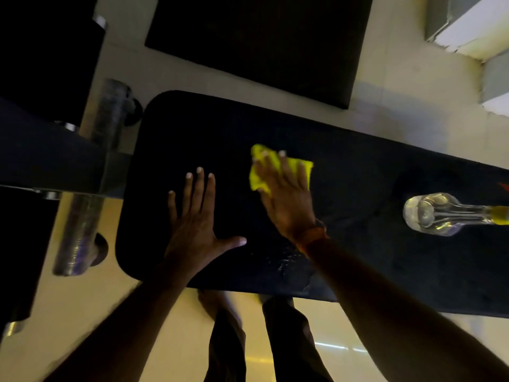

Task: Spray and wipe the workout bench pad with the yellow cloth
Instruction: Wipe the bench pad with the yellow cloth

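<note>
A pale, glossy tiled floor (82, 326) fills the background, with a dark rectangular mat (261, 42) lying at the top centre of the frame. Across the middle runs the long black padded workout bench pad (371, 244), its rounded end toward the left, where a shiny metal bar (91, 177) crosses the dark frame of the machine. A wet, glistening patch shows on the pad near its lower edge, between the two forearms.

The left hand (192, 216) lies flat on the pad at centre frame, fingers spread wide, holding nothing. The right hand (283, 188), just to its right, presses flat with fingers extended on the crumpled yellow cloth (300, 168), which sits on the pad's upper middle part and shows out from under the fingers. An orange band circles the right wrist.

At the right edge a clear plastic spray bottle (432, 213) with a yellow collar stands on the pad, well apart from the hands.
</note>
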Tool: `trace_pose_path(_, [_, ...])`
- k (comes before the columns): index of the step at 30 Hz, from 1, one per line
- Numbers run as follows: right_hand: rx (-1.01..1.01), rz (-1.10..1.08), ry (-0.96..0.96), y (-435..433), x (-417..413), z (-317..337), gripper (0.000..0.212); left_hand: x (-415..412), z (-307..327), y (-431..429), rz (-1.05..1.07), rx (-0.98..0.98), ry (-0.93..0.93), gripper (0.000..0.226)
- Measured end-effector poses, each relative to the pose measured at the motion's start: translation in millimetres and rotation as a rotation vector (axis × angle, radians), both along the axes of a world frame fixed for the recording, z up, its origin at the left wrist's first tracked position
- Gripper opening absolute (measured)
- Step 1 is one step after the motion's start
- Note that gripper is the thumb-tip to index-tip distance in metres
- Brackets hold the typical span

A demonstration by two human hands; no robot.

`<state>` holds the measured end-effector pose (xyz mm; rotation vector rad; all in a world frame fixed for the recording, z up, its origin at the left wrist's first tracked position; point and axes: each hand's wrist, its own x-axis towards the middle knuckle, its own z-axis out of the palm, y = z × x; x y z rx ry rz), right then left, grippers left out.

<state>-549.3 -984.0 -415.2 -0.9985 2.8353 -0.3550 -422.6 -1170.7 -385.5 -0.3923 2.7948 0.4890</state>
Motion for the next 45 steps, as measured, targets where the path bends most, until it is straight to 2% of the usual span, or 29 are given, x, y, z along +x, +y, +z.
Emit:
trace_pose_path(2, [-0.026, -0.377, -0.081, -31.3, 1.1, 3.9, 0.060, 7.1, 0.4, -12.4, 0.041, -0.005, 0.006, 0.143])
trace_pose_path(3, [-0.045, -0.397, -0.115, -53.5, 12.2, 7.6, 0.061, 11.2, 0.3, -18.2, 0.052, -0.009, 0.014, 0.143])
trace_pose_path(6, [-0.045, 0.156, -0.021, -71.6, 24.9, 4.9, 0.062, 22.5, 2.6, -30.2, 0.072, 0.001, 0.032, 0.142])
trace_pose_path(7, [-0.040, 0.220, 0.006, -68.1, 12.6, 3.9, 0.060, 26.0, 2.7, -33.0, 0.078, -0.001, 0.037, 0.141])
trace_pose_path(8, [-0.037, 0.141, 0.016, -70.1, 3.9, 3.6, 0.059, 29.5, 2.6, -35.8, 0.087, -0.006, 0.043, 0.141])
trace_pose_path(10, [-0.055, -0.191, -0.067, -93.2, 8.4, 10.1, 0.061, 35.4, 2.4, -39.9, 0.107, -0.024, 0.041, 0.141])
trace_pose_path(11, [-0.056, -0.220, -0.098, -111.4, 21.3, 14.6, 0.063, 37.7, 2.2, -41.7, 0.119, -0.036, 0.037, 0.141])
trace_pose_path(14, [-0.024, 0.288, -0.033, -124.0, 33.0, 13.6, 0.069, 43.9, 2.3, -43.4, 0.165, -0.032, 0.039, 0.141])
trace_pose_path(15, [-0.030, 0.329, -0.014, -121.4, 18.9, 12.0, 0.069, 45.9, 1.6, -43.4, 0.177, -0.020, 0.041, 0.141])
trace_pose_path(18, [-0.027, -0.070, -0.089, -143.7, 9.2, 16.1, 0.066, 53.7, 0.4, -44.4, 0.229, -0.016, 0.039, 0.140])
trace_pose_path(19, [-0.008, -0.079, -0.104, -156.3, 20.0, 18.1, 0.066, 55.4, 0.5, -44.1, 0.247, -0.019, 0.039, 0.139])
trace_pose_path(22, [0.032, 0.467, -0.057, -157.4, 19.9, 16.9, 0.067, 60.6, 1.6, -40.6, 0.306, -0.003, 0.040, 0.140])
trace_pose_path(23, [0.024, 0.542, -0.044, -154.8, 3.2, 16.1, 0.067, 62.5, 1.8, -38.9, 0.328, 0.011, 0.044, 0.140])
trace_pose_path(24, [0.004, 0.496, -0.035, -156.8, -9.1, 15.6, 0.066, 64.3, 1.8, -36.7, 0.353, 0.023, 0.051, 0.139])
trace_pose_path(26, [-0.042, 0.233, -0.106, -172.8, -4.9, 18.4, 0.062, 66.9, 2.5, -32.1, 0.400, 0.027, 0.055, 0.139])
trace_pose_path(27, [-0.056, 0.212, -0.120, -181.7, 10.3, 19.3, 0.060, 67.7, 3.2, -29.3, 0.419, 0.020, 0.051, 0.139])
trace_pose_path(29, [-0.064, 0.492, -0.072, -183.6, 27.8, 15.8, 0.057, 70.1, 5.1, -24.5, 0.467, 0.004, 0.055, 0.137])
trace_pose_path(30, [-0.059, 0.666, -0.036, -179.1, 18.7, 14.0, 0.056, 71.8, 6.4, -22.0, 0.493, 0.008, 0.063, 0.136])
trace_pose_path(31, [-0.077, 0.750, -0.009, -178.6, 1.0, 11.8, 0.055, 73.0, 7.4, -19.4, 0.515, 0.016, 0.069, 0.135])
trace_pose_path(33, [-0.092, 0.633, -0.011, -186.5, -18.9, 12.3, 0.055, 74.8, 8.1, -12.9, 0.551, 0.010, 0.075, 0.133])
trace_pose_path(34, [-0.089, 0.532, -0.061, -191.6, -11.9, 13.8, 0.056, 76.3, 8.8, -9.4, 0.567, 0.000, 0.074, 0.132])
trace_pose_path(35, [-0.083, 0.524, -0.088, -194.8, 4.9, 13.7, 0.057, 77.7, 9.6, -5.6, 0.580, -0.012, 0.073, 0.131])
trace_pose_path(38, [-0.064, 0.969, 0.001, -180.9, 18.5, 13.4, 0.057, 78.4, 10.2, 5.4, 0.596, -0.024, 0.041, 0.130])
trace_pose_path(39, [-0.091, 1.025, 0.010, -182.1, 2.2, 13.3, 0.055, 78.4, 10.2, 8.4, 0.610, -0.018, 0.033, 0.130])
trace_pose_path(40, [-0.111, 0.964, 0.012, -186.9, -11.9, 13.9, 0.054, 78.6, 9.7, 11.0, 0.632, -0.014, 0.030, 0.131])
trace_pose_path(42, [-0.081, 0.686, -0.074, -195.0, -9.7, 20.6, 0.056, 79.2, 10.0, 14.3, 0.665, 0.010, -0.014, 0.133])
trace_pose_path(43, [-0.064, 0.649, -0.095, -194.7, 6.0, 21.0, 0.057, 79.7, 10.3, 16.1, 0.679, 0.024, -0.041, 0.134])
trace_pose_path(45, [-0.053, 0.888, -0.049, -181.4, 26.7, 19.5, 0.059, 79.7, 10.7, 20.4, 0.722, 0.044, -0.044, 0.135])
